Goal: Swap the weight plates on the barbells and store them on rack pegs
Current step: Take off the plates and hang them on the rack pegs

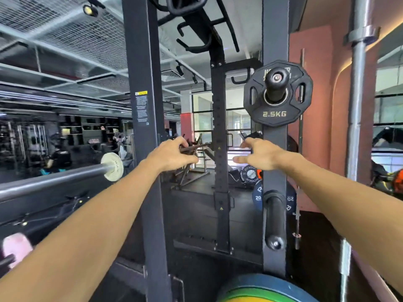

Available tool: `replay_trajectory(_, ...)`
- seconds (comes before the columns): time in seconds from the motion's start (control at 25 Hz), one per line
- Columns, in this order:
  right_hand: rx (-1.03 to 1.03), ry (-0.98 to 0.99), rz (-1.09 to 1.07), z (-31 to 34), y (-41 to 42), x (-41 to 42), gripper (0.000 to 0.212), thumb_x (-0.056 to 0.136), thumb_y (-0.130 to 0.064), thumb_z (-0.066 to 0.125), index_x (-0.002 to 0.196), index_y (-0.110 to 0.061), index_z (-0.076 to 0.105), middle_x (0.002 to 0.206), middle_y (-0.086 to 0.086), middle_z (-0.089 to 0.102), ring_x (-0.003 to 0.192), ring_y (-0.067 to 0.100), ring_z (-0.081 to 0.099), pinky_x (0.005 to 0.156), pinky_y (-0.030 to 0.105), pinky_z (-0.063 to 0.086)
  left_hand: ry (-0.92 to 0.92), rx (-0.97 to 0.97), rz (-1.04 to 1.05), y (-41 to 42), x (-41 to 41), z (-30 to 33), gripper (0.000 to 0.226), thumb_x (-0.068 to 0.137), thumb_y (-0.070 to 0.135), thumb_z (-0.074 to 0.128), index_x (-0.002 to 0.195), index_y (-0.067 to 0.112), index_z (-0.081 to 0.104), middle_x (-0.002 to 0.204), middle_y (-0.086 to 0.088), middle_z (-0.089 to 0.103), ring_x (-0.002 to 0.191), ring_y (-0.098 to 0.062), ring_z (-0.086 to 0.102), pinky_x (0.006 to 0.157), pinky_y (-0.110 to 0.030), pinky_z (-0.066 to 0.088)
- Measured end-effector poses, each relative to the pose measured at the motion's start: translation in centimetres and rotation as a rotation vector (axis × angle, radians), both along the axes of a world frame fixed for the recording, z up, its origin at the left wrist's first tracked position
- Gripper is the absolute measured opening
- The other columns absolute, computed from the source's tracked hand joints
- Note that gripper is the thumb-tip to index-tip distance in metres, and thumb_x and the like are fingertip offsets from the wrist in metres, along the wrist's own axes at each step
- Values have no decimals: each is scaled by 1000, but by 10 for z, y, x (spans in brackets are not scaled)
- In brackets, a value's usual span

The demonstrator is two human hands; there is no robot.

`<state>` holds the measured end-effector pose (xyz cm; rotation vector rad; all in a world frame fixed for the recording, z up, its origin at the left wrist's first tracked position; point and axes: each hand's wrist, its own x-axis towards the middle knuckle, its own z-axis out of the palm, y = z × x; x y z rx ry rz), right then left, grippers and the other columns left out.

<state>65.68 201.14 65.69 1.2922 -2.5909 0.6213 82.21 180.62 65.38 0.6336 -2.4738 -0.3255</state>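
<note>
At the bottom edge, nearest the camera, lies the rim of a coloured bumper plate (265, 289) in blue, green and yellow; what it rests on cannot be seen. Just above it stands the rack upright (274, 264), with a bare lower peg (275, 223) sticking out toward the viewer and a blue plate marked 20 (258, 196) showing behind the post.

Both bare forearms reach forward at mid height. The left hand (172, 154) has its fingers loosely curled and holds nothing that can be made out (the dark bars near its fingertips look like equipment farther back). The right hand (259, 154) is spread and relaxed, fingers extended, also carrying nothing, just left of the upright and below the upper peg.

On that upper peg (277, 80) hangs a black 2.5KG plate (274, 114), seated fully against the post. To the left, a barbell (52, 178) runs across the view with a small white plate (112, 166) on its sleeve. A second bar (357, 101) stands nearly vertical at the right, wearing a collar (362, 34).

Farther off, a black Rogue plate (249, 173) sits on the floor beyond the rack.

As a judgement: one small plate is stored, the lower peg is free, and the white plate is not yet off the barbell, so a good share of the swapping seems left.
</note>
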Motion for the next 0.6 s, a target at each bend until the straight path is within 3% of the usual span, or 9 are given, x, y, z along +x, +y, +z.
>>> replay_trajectory(0.12,11,7,90,-9,-30,42,64,84,-57,59,136,-23,44,140,5,46,125,27,47,104,40,39,-38,4,149,-27,61,-3,64,71,64,68,124,32,51,131,-7,51,113,-26,52,95,-38,43)
replay_trajectory(0.36,24,39,234,-1,-112,135,69,80,-63,58,137,-28,42,143,2,47,128,27,47,106,44,38,-29,24,309,-74,187,2,67,66,64,70,120,28,53,118,-2,57,102,-24,54,91,-36,46)
replay_trajectory(0.48,38,39,315,-4,-166,201,67,82,-61,57,139,-29,40,145,0,44,130,25,45,108,45,36,-69,34,375,-101,266,4,86,51,79,62,120,29,52,115,1,52,102,-23,51,94,-36,44)
replay_trajectory(0.6,55,38,368,-8,-227,279,64,83,-61,57,136,-31,41,139,1,49,124,26,47,106,47,34,-95,41,451,-145,352,2,81,59,73,63,127,31,49,133,-5,52,117,-27,51,100,-40,43)
